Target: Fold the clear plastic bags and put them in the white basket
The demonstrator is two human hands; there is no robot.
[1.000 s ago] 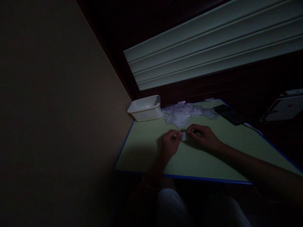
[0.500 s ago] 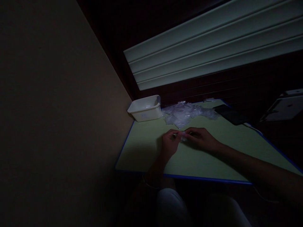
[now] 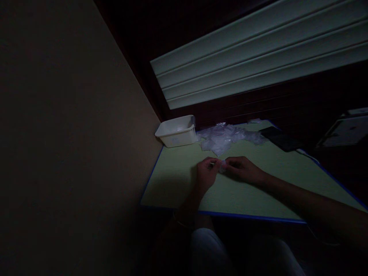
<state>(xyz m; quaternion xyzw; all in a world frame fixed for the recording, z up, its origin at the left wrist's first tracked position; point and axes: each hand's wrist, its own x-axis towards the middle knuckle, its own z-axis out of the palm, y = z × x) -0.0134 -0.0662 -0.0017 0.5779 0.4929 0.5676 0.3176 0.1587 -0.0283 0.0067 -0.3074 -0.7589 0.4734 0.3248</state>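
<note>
Over the middle of the pale green table [image 3: 178, 191], my left hand [image 3: 207, 171] pinches one side of a small clear plastic bag [image 3: 222, 166]. My right hand [image 3: 243, 168] closes its thumb and fingers on the bag's other side. Most of the bag is hidden behind my fingertips, and the dim light leaves its contents unclear. Just beyond my hands lies a loose pile of similar clear plastic bags [image 3: 220, 140].
A white plastic bin [image 3: 176, 138] stands at the back left against the wall. To the right of the pile lies a dark flat device [image 3: 280, 138] with a white cable [image 3: 307, 155]. Blue edging [image 3: 253, 217] runs along the table's front.
My right hand has shifted very slightly down along the bag, and a little more of the bag shows between my fingers. My left hand stays nearly still.
</note>
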